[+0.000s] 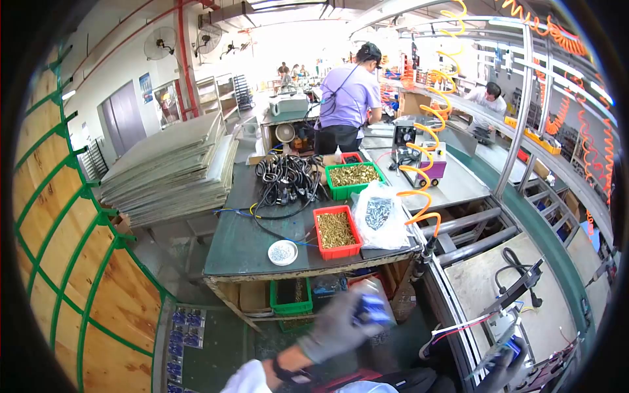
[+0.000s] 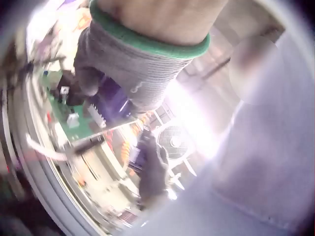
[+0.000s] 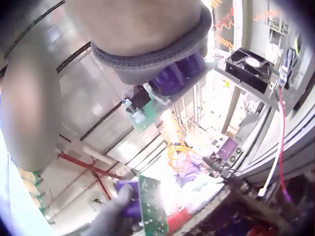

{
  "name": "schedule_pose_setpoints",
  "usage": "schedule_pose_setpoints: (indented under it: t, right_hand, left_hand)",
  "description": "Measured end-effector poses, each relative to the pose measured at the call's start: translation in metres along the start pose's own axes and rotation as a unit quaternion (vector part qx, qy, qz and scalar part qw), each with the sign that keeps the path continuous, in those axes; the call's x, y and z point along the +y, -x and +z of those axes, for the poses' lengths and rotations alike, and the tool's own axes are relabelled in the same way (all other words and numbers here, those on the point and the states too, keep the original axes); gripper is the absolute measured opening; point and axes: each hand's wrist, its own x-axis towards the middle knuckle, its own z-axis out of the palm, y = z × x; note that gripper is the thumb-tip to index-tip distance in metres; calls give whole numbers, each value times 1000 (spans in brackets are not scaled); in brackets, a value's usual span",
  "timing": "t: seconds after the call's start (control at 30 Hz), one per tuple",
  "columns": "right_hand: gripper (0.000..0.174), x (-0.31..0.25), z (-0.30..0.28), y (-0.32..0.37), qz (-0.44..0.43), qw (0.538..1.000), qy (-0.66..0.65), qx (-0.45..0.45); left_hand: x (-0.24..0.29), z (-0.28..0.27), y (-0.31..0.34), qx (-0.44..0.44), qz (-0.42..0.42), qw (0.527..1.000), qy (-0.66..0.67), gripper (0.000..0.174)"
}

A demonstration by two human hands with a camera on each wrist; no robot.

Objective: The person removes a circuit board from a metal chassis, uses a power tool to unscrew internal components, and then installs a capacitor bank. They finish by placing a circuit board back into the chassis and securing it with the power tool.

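My left hand point(image 1: 337, 327), in a grey glove, grips a circuit board with a purple-blue part on it, blurred in the head view. The left wrist view shows this green circuit board point(image 2: 81, 125), its purple block point(image 2: 112, 101) under the fingers and white connectors along it. At the lower right, my gloved right hand point(image 1: 508, 363) holds another circuit board point(image 1: 491, 357). In the right wrist view, its purple parts point(image 3: 179, 73) and white connectors point(image 3: 138, 115) show below the glove cuff. The two hands are apart.
A metal panel with a black fan point(image 3: 251, 66) and loose wires stands near my right hand. On the workbench point(image 1: 229, 242) are a red bin point(image 1: 337, 232) and a green bin point(image 1: 354, 177) of brass-coloured parts, a white dish point(image 1: 282, 253) and black cables point(image 1: 288, 177). A person point(image 1: 344, 98) stands beyond.
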Motion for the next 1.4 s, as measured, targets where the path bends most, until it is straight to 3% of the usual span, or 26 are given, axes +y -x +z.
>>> schedule_pose_setpoints:
  t: [0.07,0.1,0.13,0.17,0.23,0.27,0.37,0.4,0.43,0.5,0.53,0.6,0.63,0.7,0.77,0.8,0.83,0.87,0.9,0.93,1.03,1.1,1.2,1.3,1.33,1.4]
  right_hand:
    - [53,13,-22,-6,142,967,-208,-35]
    - [56,18,-43,0,143,914,-338,-174]
    - [56,8,-39,-3,203,913,-327,-133]
    - [56,-2,-32,-5,263,907,-315,-91]
    - [59,0,-32,-2,248,953,-163,-58]
    - [54,-27,-27,-8,292,891,-347,-28]
    - [45,3,-52,-5,288,876,-386,-11]
    - [55,23,-66,-5,213,920,-326,-36]
    - [42,7,-57,-9,286,835,-466,61]
    - [45,-4,-64,-11,266,850,-451,57]
    - [46,-5,-71,-14,260,832,-486,55]
    - [48,-9,-79,-19,247,855,-452,70]
    - [53,-9,-82,-16,206,907,-364,55]
    - [43,0,-104,-18,267,842,-469,23]
    - [44,9,-116,-23,259,858,-442,30]
    - [44,8,-122,-28,257,865,-430,27]
    - [43,4,-120,-34,232,891,-385,69]
    - [42,2,-112,-41,205,912,-337,110]
    - [41,1,-110,-47,180,928,-288,150]
    - [39,12,-120,-50,181,946,-242,121]
    - [38,22,-131,-61,185,973,-63,123]
    - [49,32,-118,-66,229,923,-229,209]
    - [69,-1,-110,-58,375,876,-297,58]
    - [68,-7,-99,-51,350,912,-204,70]
    - [60,-17,-93,-58,348,925,-97,118]
    - [58,-28,-75,-63,243,964,62,87]
  left_hand:
    - [-37,-55,-16,-2,-43,988,-145,73]
    - [-53,-83,-23,-12,-82,972,-222,69]
    - [-82,-102,-29,13,-112,946,-305,68]
    - [-103,-126,-37,55,-62,937,-339,71]
    - [-176,-169,-43,12,-162,887,-432,84]
    - [-209,-190,-44,-25,-169,887,-429,85]
    - [-299,-226,-27,-81,-152,883,-437,83]
    - [-324,-235,-16,-98,-178,899,-387,86]
    - [-344,-229,-16,-125,-201,913,-333,89]
    - [-314,-210,-28,-131,-240,874,-401,87]
    - [-205,-166,-63,-154,-373,774,-489,77]
    - [-308,-146,-45,17,-123,776,-619,60]
    - [-303,-113,-62,19,-59,849,-524,56]
    - [-238,-47,-73,20,53,948,-315,46]
    - [-172,36,-76,-101,48,969,-221,39]
    - [-120,77,-76,-140,119,971,-151,36]
    - [-77,81,-91,-221,22,974,-31,32]
    - [-32,151,-71,-218,195,956,-26,30]
    - [-4,191,-62,-251,224,941,46,30]
    - [14,226,-52,-266,269,920,101,31]
    - [81,298,-35,-388,232,877,164,54]
    - [133,312,-34,-302,275,888,214,76]
    - [165,330,-32,-262,327,851,315,77]
    - [157,337,-26,-305,289,827,373,80]
    - [158,328,-22,-336,203,819,418,65]
    - [148,329,2,-375,92,813,436,56]
